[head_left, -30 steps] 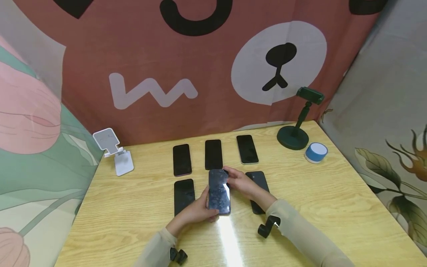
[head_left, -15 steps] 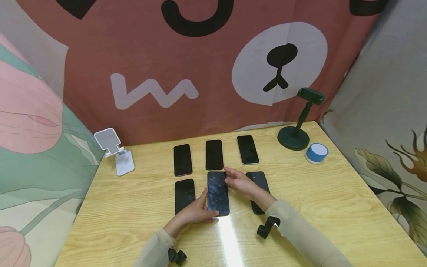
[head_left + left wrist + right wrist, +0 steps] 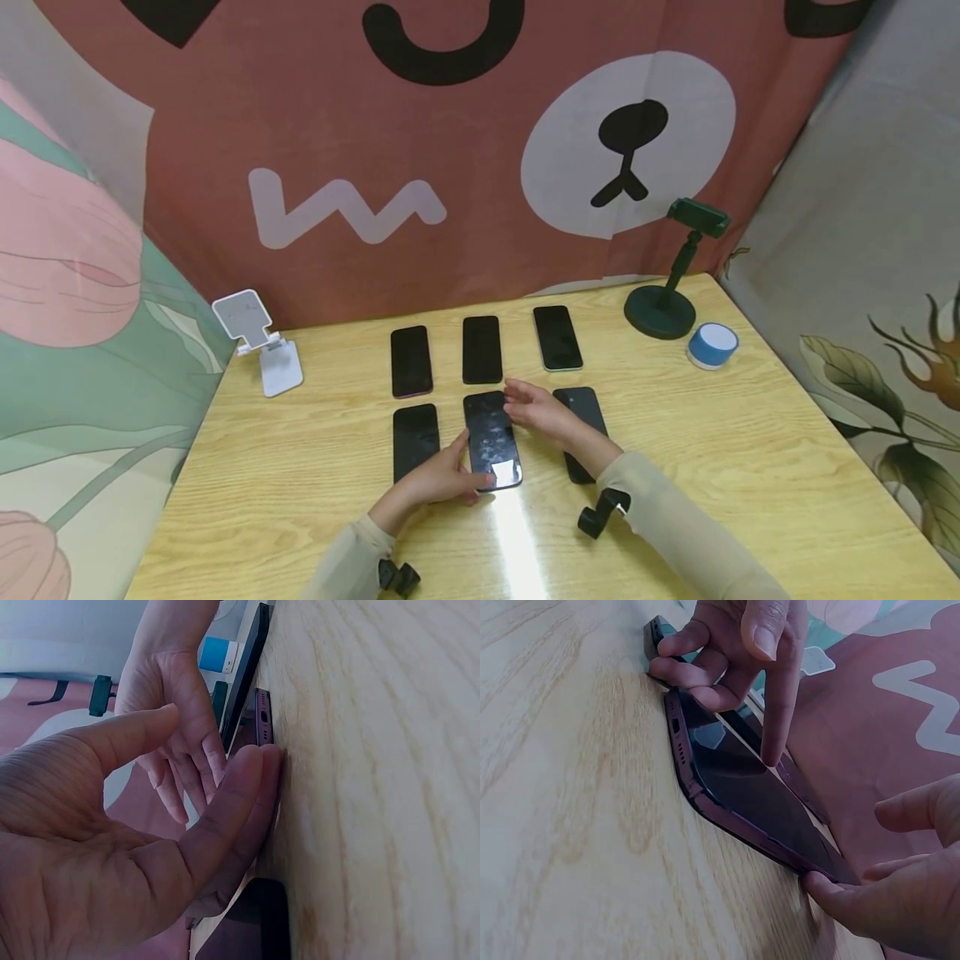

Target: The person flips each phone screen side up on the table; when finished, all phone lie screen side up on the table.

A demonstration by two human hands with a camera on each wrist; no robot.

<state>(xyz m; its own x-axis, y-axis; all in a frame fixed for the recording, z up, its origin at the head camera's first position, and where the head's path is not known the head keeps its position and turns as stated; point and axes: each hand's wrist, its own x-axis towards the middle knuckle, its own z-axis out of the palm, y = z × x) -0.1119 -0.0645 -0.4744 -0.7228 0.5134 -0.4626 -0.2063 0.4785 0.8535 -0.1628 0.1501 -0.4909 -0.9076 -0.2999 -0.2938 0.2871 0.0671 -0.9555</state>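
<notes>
A dark smartphone with a smudged, reflective screen lies in the middle of the front row of phones. My left hand is around its lower left corner. In the left wrist view, the left thumb stands apart from the other fingers, and the right wrist view shows it raised above the screen. My right hand is at the phone's upper right edge. One right fingertip touches the phone's side while another finger is held away from it.
Phones lie on both sides, one front left and one front right, partly under the right arm. Three more form a back row. Behind stand a white phone stand, a green stand and a blue-and-white round object.
The phone between my hands has come down toward the person and lies between its neighbours, with its top turned slightly left. My hands have barely moved.
</notes>
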